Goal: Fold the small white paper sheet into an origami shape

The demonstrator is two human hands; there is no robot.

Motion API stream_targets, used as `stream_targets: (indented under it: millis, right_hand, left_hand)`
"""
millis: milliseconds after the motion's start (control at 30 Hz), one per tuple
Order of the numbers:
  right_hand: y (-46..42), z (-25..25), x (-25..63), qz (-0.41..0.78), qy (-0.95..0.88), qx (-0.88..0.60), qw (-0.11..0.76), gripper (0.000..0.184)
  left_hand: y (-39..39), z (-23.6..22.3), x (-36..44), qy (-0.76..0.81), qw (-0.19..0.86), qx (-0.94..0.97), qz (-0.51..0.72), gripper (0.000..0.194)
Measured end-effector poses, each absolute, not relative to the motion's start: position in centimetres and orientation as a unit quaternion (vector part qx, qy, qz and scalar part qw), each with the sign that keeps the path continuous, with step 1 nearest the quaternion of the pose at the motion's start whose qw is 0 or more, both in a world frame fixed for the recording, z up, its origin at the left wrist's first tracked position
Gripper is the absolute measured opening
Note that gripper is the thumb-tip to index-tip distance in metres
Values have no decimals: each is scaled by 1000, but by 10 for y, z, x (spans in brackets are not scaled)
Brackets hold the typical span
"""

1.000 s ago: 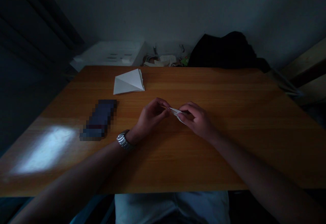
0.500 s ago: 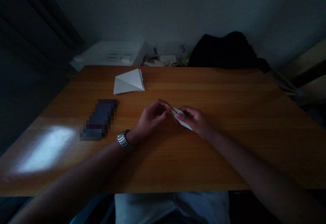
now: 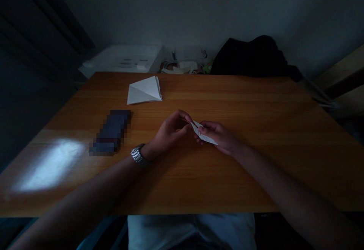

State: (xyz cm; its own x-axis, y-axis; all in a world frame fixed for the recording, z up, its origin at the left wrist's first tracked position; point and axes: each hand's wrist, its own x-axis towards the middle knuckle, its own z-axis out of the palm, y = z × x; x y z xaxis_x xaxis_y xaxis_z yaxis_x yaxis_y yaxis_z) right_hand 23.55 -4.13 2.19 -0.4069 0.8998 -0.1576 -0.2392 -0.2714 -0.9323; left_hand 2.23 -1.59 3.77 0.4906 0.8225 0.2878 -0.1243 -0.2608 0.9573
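Over the middle of the wooden table (image 3: 256, 174) both my hands pinch a small, narrow folded white paper piece (image 3: 205, 137). My left hand (image 3: 170, 130), with a metal watch at the wrist, grips the paper's left tip with curled fingers. My right hand (image 3: 220, 136) holds the paper from the right, its fingers closed around the body. The room is dim, so the paper's folds are hard to make out.
A larger folded white paper (image 3: 144, 90) lies at the table's far left. A dark pixelated object (image 3: 110, 132) lies left of my hands. Beyond the far edge are a white box (image 3: 122, 60), small clutter and a black bag (image 3: 250, 58).
The small paper has turned in my hands, showing more of its white length toward the lower right. My right hand has rolled slightly; my left hand stayed at the tip.
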Motion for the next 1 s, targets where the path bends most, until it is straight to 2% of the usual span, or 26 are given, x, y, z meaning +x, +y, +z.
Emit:
stream_targets:
  millis: [233, 767, 1000]
  right_hand:
    - [-42, 24, 236, 709, -447, -370, 399, 34]
    - [-40, 23, 242, 757, -413, -358, 358, 32]
    - [-42, 23, 237, 742, -419, -361, 380, 36]
  left_hand:
    - [-18, 38, 24, 221, 608, 639, 415, 27]
    - [-17, 39, 26, 251, 589, 636, 430, 24]
    - [-18, 40, 26, 241, 599, 638, 420, 24]
